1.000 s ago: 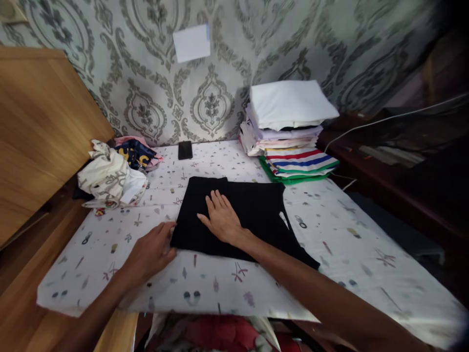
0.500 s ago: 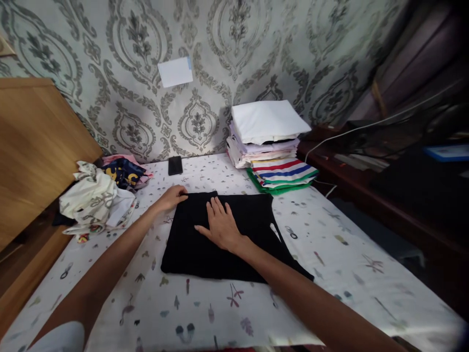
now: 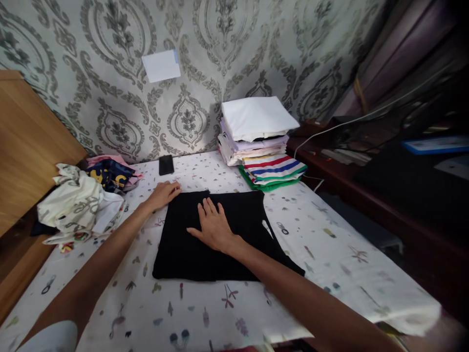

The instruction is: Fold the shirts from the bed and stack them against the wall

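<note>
The wooden panel is cut off at left; the purplish cloth is blurred.

In front of me the garment is plain black; the sheet is white with scattered small motifs. At one o'clock, the striped cloth shows red, blue, green; at ten, navy cloth has yellow shapes.

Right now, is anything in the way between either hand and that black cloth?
Nothing visible. The right hand rests spread on the black cloth, and the left hand is at its far left corner.
</note>
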A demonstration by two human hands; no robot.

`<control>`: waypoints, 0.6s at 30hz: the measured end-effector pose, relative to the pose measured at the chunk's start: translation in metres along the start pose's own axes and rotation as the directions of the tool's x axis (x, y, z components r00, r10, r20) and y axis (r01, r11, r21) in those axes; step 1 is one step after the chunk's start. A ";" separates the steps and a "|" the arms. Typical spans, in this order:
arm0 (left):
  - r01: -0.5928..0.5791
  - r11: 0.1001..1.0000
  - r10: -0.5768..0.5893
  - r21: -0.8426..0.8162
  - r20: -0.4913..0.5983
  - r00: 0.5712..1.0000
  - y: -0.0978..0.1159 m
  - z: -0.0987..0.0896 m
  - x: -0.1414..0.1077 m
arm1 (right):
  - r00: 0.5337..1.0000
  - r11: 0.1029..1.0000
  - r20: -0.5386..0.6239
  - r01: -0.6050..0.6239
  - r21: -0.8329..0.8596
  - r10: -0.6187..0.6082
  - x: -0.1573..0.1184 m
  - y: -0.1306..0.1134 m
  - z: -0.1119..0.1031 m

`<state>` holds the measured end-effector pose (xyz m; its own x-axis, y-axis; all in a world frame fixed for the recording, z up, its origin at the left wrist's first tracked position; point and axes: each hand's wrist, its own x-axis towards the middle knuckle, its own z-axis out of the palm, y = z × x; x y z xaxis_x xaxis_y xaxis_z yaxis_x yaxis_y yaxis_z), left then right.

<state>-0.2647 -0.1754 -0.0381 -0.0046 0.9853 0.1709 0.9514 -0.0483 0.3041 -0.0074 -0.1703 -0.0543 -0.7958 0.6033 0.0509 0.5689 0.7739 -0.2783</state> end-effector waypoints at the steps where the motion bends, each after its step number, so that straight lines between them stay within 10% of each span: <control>1: -0.008 0.999 0.010 0.043 -0.033 0.999 0.003 0.000 0.002 | 1.000 0.999 -0.011 0.001 0.041 -0.001 0.000 0.001 -0.001; 5: -0.057 0.998 0.055 -0.034 -0.042 0.998 0.022 0.003 0.021 | 0.983 0.934 -0.170 -0.006 0.357 0.071 0.004 0.016 -0.010; 8: -0.117 0.970 0.129 -0.214 0.042 0.991 0.039 0.011 0.041 | 0.937 0.726 -0.235 -0.028 0.687 0.259 0.008 0.035 -0.017; 13: -0.061 0.922 0.144 -0.382 0.193 0.971 0.054 0.024 0.060 | 0.901 0.196 0.024 -0.120 0.973 0.433 0.007 0.056 -0.019; 18: -0.021 0.905 0.126 -0.425 0.222 0.967 0.053 0.026 0.064 | 0.899 0.045 0.159 -0.194 0.980 0.409 0.022 0.052 -0.019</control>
<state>-0.2065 -0.1102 -0.0354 0.1839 0.9829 -0.0041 0.7300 -0.1338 0.6702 0.0085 -0.1130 -0.0493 -0.5155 0.8279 -0.2208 -0.0230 -0.2710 -0.9623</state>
